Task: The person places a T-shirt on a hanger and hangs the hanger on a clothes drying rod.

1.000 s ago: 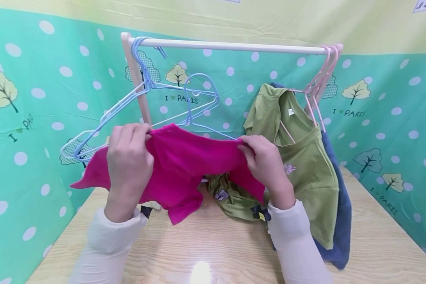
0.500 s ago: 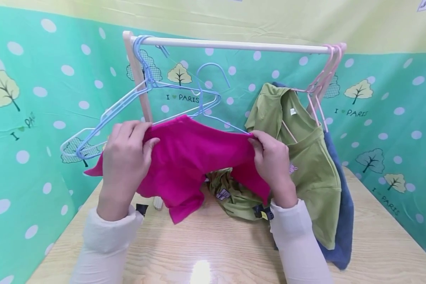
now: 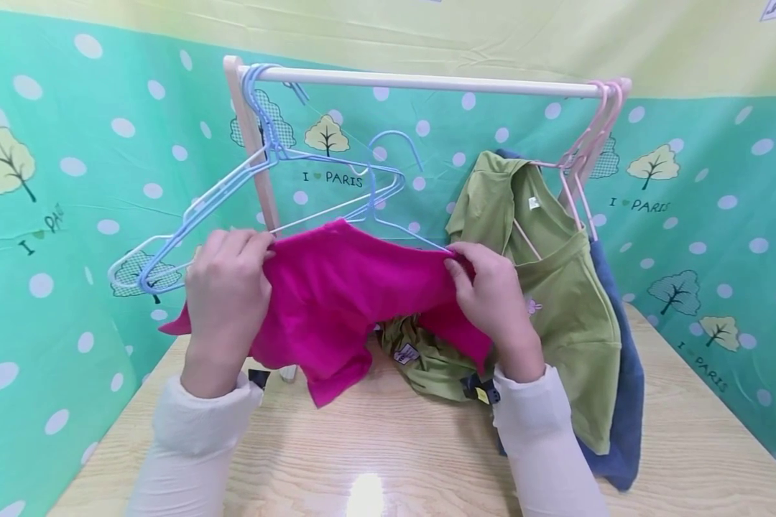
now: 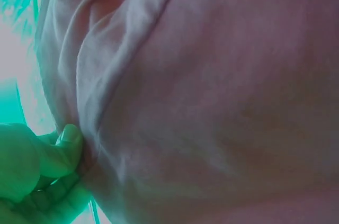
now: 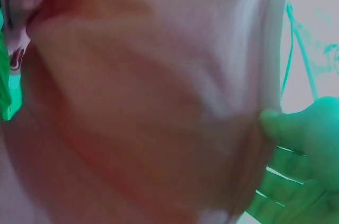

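A magenta shirt [image 3: 336, 287] is stretched between both hands in front of the rack. My left hand [image 3: 229, 301] pinches its upper edge at the left; the left wrist view shows the thumb [image 4: 69, 144] pressed on the cloth. At the right end of that edge, my right hand [image 3: 494, 298] grips the cloth between thumb and fingers, also seen in the right wrist view, where the thumb [image 5: 273, 124] lies on the fabric. Behind the shirt is a loose blue hanger [image 3: 371, 187], its hook standing free of the rail and one arm running down to my right hand. The shirt hides its lower part.
A rack with a white rail [image 3: 420, 81] stands on the wooden table [image 3: 336, 459]. Blue hangers [image 3: 200, 208] hang at its left end. At the right, pink hangers [image 3: 598, 129] carry a green shirt [image 3: 556, 309] and a blue garment [image 3: 627, 402]. A crumpled green garment [image 3: 433, 366] lies beneath.
Over the second, the loose hanger's hook has shifted right and my right hand slightly right. Both hands and the shirt rose, then sank a little. The grips look the same.
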### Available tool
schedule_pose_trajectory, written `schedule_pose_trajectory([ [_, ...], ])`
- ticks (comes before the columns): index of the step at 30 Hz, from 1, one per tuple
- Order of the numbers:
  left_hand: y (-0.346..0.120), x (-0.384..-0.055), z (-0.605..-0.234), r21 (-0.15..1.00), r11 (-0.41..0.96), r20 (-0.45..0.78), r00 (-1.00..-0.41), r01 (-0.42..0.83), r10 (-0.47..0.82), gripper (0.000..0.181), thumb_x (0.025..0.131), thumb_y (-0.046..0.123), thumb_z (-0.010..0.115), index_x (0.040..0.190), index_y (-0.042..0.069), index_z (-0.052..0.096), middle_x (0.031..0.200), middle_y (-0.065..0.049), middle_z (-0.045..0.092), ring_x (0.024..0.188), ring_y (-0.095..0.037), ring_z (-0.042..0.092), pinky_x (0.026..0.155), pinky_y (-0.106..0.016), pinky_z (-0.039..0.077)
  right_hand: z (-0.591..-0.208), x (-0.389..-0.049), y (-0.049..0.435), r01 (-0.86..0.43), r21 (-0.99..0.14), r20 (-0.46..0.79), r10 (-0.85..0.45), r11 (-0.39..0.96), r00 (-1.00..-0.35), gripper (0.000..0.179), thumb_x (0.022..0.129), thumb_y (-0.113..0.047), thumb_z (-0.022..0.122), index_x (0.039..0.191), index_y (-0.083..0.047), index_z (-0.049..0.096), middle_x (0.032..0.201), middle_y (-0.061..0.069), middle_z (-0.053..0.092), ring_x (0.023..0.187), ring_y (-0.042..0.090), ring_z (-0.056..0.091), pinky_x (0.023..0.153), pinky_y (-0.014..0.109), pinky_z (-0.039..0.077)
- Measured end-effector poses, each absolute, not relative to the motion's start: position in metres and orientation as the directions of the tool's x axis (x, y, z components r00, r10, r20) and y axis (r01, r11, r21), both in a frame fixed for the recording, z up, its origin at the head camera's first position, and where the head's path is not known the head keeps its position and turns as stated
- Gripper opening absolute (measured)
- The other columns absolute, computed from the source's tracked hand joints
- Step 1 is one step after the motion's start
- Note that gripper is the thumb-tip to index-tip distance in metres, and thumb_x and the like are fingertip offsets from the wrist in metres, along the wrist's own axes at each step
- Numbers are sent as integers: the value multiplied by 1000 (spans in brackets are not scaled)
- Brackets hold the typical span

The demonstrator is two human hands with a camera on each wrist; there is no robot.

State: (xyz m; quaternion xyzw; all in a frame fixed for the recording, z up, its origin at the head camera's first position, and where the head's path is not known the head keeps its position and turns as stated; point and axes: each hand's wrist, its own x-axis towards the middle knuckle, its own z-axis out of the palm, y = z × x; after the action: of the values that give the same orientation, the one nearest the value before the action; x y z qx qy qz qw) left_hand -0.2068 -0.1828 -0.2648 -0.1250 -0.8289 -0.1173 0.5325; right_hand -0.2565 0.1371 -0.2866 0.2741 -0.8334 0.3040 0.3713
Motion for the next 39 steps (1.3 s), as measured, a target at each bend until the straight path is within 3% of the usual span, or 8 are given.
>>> schedule_pose_trajectory([
  [3, -180, -206, -265, 45, 939, 907, -408, 342, 105, 11, 92, -4, 71, 101, -6, 76, 92, -21, 72, 82, -40, 63, 69, -52, 57, -288, -255, 130, -712, -283, 806, -244, 642, -540, 20, 96, -9, 72, 112, 3, 73, 106, 17, 74, 98, 30, 71, 88, 44, 57],
  [9, -170, -204, -266, 2, 930, 900, -406, 368, 159, 12, 89, -5, 73, 100, -5, 77, 94, -20, 72, 84, -38, 66, 69, -52, 59, -293, -257, 116, -770, -196, 884, -229, 607, -406, 14, 98, -3, 67, 107, 4, 75, 101, 16, 75, 93, 28, 72, 85, 39, 59],
  [16, -168, -203, -267, 1, 917, 862, -465, 398, 201, 18, 85, -5, 78, 104, -5, 76, 97, -21, 72, 87, -38, 65, 75, -50, 59, -295, -257, 108, -766, -141, 932, -178, 627, -317, 9, 96, -2, 70, 100, 3, 76, 93, 15, 74, 87, 31, 69, 82, 42, 57],
  [25, -180, -198, -263, 79, 907, 778, -594, 414, 204, 23, 86, -14, 70, 106, -5, 76, 97, -19, 70, 87, -36, 61, 69, -49, 58, -295, -258, 112, -769, -174, 932, -148, 615, -329, 7, 93, -2, 73, 97, 2, 78, 89, 15, 75, 83, 29, 72, 78, 41, 59],
  [32, -193, -193, -254, 188, 911, 680, -718, 367, 148, 25, 89, -11, 67, 109, 0, 77, 100, -18, 72, 89, -38, 61, 69, -52, 54, -291, -261, 126, -775, -224, 931, -106, 591, -350, 7, 92, -2, 75, 95, 2, 79, 88, 14, 76, 78, 27, 72, 73, 38, 58],
  [34, -197, -192, -252, 199, 910, 667, -731, 363, 146, 25, 89, -11, 67, 109, 0, 77, 102, -17, 74, 90, -39, 62, 73, -53, 53, -288, -261, 129, -769, -237, 935, -76, 594, -347, 6, 90, -1, 76, 94, 2, 79, 87, 14, 76, 77, 27, 73, 82, 38, 58],
  [39, -202, -189, -250, 214, 897, 651, -741, 386, 164, 23, 89, -10, 69, 109, -1, 77, 102, -18, 75, 87, -39, 62, 76, -51, 50, -285, -259, 133, -741, -313, 924, 11, 594, -381, 7, 88, 1, 78, 94, 0, 81, 87, 11, 77, 76, 23, 73, 82, 24, 54],
])
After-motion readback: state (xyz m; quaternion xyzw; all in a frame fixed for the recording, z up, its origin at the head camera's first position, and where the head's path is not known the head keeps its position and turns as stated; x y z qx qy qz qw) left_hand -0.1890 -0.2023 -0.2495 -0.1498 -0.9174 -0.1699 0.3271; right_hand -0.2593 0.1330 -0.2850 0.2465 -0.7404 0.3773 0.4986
